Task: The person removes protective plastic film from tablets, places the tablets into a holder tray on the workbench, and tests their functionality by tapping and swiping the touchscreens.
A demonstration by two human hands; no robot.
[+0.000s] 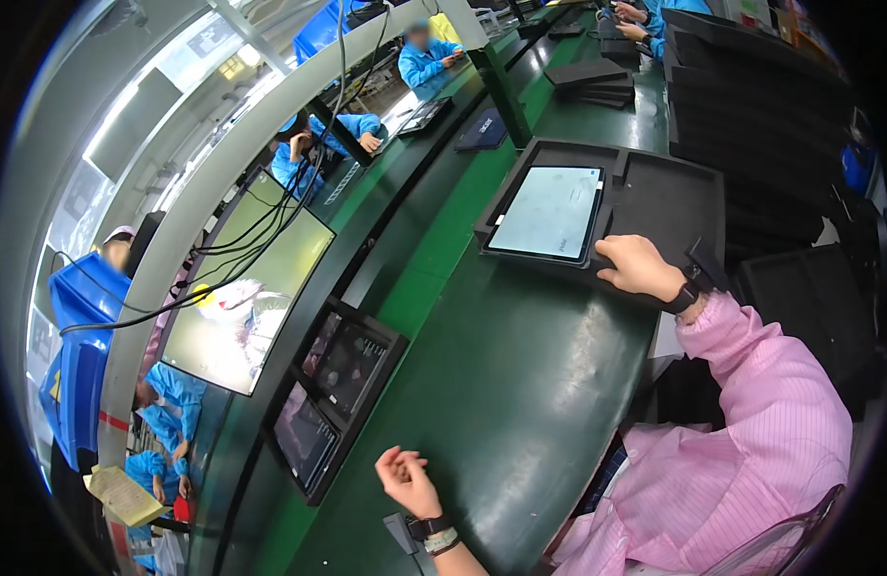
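Observation:
My right hand [640,267], in a pink sleeve with a black wristband, is closed over the near edge of a black tray [669,204], beside the lower right corner of a tablet. The tablet [549,211] lies in the tray's left compartment with a light screen lit. My left hand [410,483] hovers above the green table [520,384], its fingers loosely curled and slightly apart, nothing between them. To its upper left, a second black tray [397,348] holds two dark-screened tablets [344,365] [304,437].
A large monitor [246,288] with hanging cables [270,240] stands at the left. Black trays [592,82] are stacked farther along the table. Several people in blue work nearby. Blue bins [78,355] stand at far left, dark stacked trays [751,106] at right.

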